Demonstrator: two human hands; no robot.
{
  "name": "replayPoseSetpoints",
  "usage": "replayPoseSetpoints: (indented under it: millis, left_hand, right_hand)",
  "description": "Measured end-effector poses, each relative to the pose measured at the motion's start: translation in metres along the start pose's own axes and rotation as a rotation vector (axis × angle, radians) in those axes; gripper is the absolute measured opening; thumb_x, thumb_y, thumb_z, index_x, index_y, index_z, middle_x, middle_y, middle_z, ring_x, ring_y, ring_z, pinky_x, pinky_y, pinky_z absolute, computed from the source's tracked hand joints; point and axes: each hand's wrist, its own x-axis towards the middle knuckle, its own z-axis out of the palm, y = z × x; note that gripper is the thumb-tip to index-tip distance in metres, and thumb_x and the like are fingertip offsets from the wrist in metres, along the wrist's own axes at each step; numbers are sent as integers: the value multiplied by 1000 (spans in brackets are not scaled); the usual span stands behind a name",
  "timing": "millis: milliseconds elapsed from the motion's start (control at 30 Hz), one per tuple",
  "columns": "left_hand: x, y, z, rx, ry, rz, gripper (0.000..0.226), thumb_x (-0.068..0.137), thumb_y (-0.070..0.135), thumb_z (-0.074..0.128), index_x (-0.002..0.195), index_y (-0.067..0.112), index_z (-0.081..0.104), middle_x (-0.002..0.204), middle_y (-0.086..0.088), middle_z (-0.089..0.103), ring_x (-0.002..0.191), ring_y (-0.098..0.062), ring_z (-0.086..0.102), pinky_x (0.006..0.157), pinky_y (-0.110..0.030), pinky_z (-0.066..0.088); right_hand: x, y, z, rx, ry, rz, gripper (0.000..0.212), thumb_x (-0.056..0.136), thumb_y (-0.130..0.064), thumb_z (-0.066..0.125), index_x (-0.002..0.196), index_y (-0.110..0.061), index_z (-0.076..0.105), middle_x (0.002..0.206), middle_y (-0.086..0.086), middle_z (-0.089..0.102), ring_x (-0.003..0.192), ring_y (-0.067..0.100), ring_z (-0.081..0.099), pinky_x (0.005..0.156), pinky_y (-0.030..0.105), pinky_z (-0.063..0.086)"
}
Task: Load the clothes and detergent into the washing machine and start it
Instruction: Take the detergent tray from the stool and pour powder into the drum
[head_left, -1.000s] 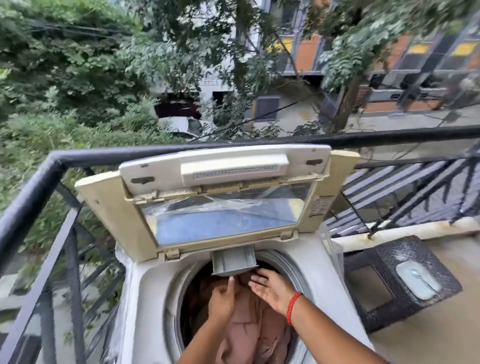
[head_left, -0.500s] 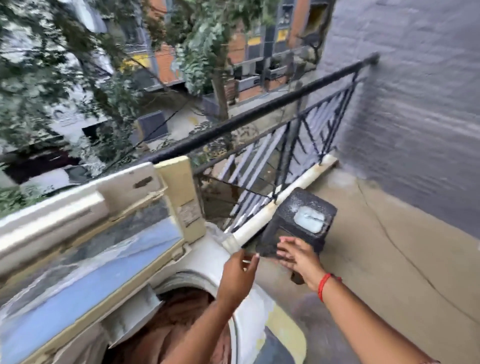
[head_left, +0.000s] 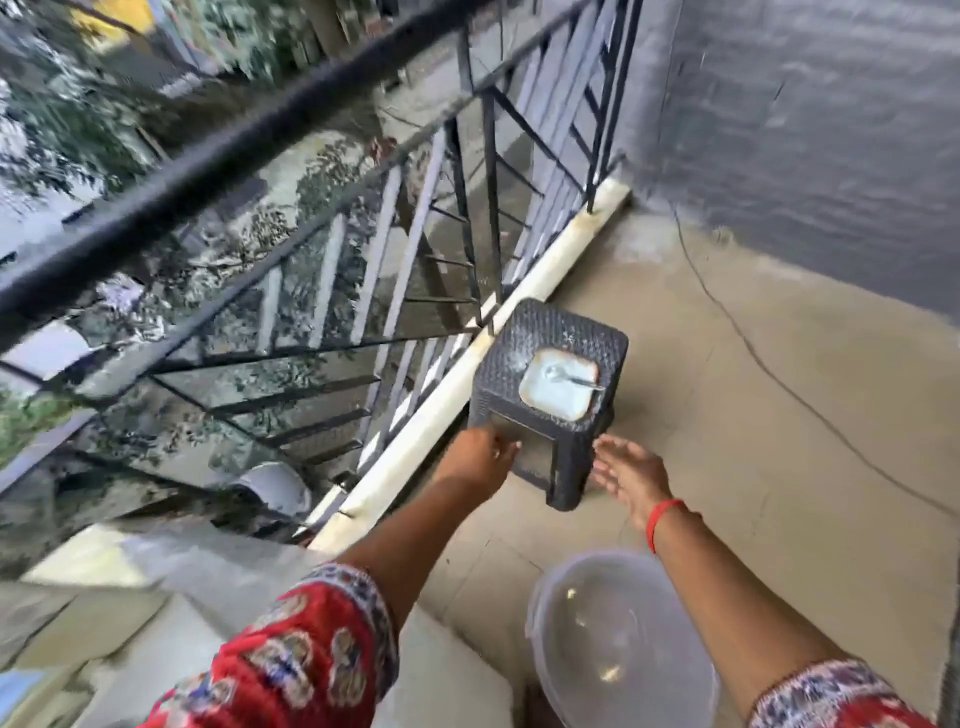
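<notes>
Both hands reach empty toward the stool (head_left: 550, 415), left hand (head_left: 485, 457) and right hand (head_left: 631, 470) spread loose. The detergent dish (head_left: 558, 389) with its spoon (head_left: 569, 378) sits untouched on top. Detergent and starting the washer (head_left: 156, 597) look still undone.

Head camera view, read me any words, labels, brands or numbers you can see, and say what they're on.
No readable text in this view.
Dark woven stool: no label visible.
Square container with a spoon: no print visible.
Clear plastic tub: no markings.
Washing machine: blurred, nothing legible.
</notes>
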Motion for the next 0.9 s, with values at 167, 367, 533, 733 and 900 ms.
replayPoseSetpoints:
  millis: [167, 367, 533, 733, 900]
  left_hand:
    - [108, -4, 54, 76, -39, -45, 37, 93, 32, 53, 125, 14, 53, 127, -16, 57, 117, -35, 54, 95, -40, 46]
    - [206, -36, 114, 192, -45, 29, 52, 95, 28, 52, 142, 12, 37, 143, -17, 41, 131, -35, 38, 107, -40, 32]
    - [261, -64, 146, 184, 50, -20, 57, 98, 24, 47, 147, 3, 26, 142, -25, 39, 130, -39, 37, 108, -42, 26]
    - [287, -74, 167, 27, 114, -121, 36, 96, 23, 51, 122, -1, 55, 118, -24, 61, 112, -37, 55, 92, -38, 41]
    - [263, -74, 155, -259, 247, -210, 23, 93, 13, 54, 114, 8, 63, 107, -12, 68, 98, -29, 62, 78, -26, 44]
  right_hand:
    - [106, 18, -2, -151, 114, -72, 24, 85, -5, 70, 107, 2, 65, 74, 3, 63, 60, 9, 55, 44, 14, 45]
    - [217, 43, 2, -326, 181, -138, 27, 75, -12, 78, 101, -5, 71, 98, 17, 73, 83, 21, 64, 90, 44, 54]
    - [277, 69, 12, -385, 271, -106, 39, 72, -29, 81, 101, -8, 68, 99, 14, 73, 96, 31, 69, 91, 46, 53]
    - [299, 82, 19, -380, 304, -123, 30, 71, -19, 81, 95, -4, 70, 95, 17, 73, 91, 31, 71, 89, 45, 55]
    - [272, 80, 28, -363, 329, -202, 22, 73, -10, 80, 89, 0, 69, 65, -5, 65, 52, 9, 61, 55, 18, 53]
